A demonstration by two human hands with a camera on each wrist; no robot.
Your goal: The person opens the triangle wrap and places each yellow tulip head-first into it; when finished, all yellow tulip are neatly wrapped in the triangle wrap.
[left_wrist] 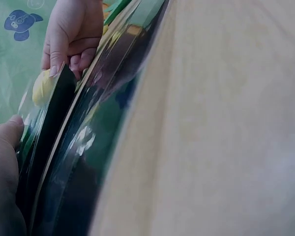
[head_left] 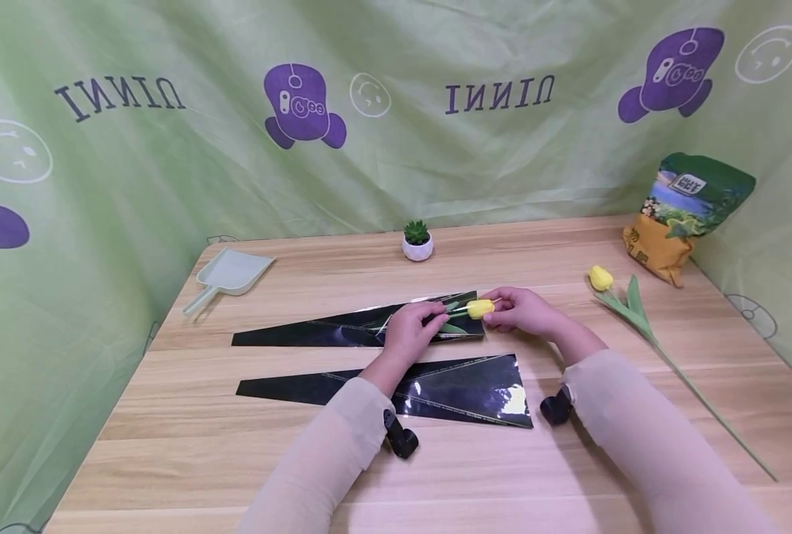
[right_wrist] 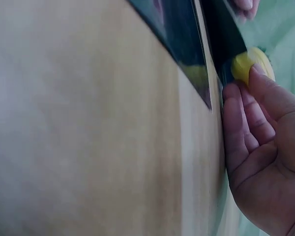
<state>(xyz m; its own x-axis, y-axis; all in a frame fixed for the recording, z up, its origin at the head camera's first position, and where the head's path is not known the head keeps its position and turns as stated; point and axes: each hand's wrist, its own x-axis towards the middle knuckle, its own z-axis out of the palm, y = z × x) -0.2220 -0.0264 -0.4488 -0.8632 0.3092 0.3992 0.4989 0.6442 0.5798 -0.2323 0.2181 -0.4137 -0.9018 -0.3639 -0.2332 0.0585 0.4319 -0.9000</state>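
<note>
A yellow artificial tulip (head_left: 480,309) lies in a black flower wrapping sleeve (head_left: 342,328) with a clear front, its bloom by the wide end and its green stem pointing left. My right hand (head_left: 526,311) pinches the bloom at that end; in the right wrist view the thumb (right_wrist: 258,73) lies on the yellow petals, the other fingers curled beside the sleeve's edge. My left hand (head_left: 411,330) grips the sleeve near the stem, its thumb (left_wrist: 12,130) against the clear film in the left wrist view. Nearer to me lies a second black sleeve (head_left: 463,386), flat, beneath the left forearm.
Another yellow tulip (head_left: 601,279) with a long stem lies on the right of the wooden table (head_left: 169,445). A colourful bag (head_left: 690,215) stands at the back right, a small potted succulent (head_left: 417,243) at the back middle. A pale dustpan (head_left: 232,273) lies back left.
</note>
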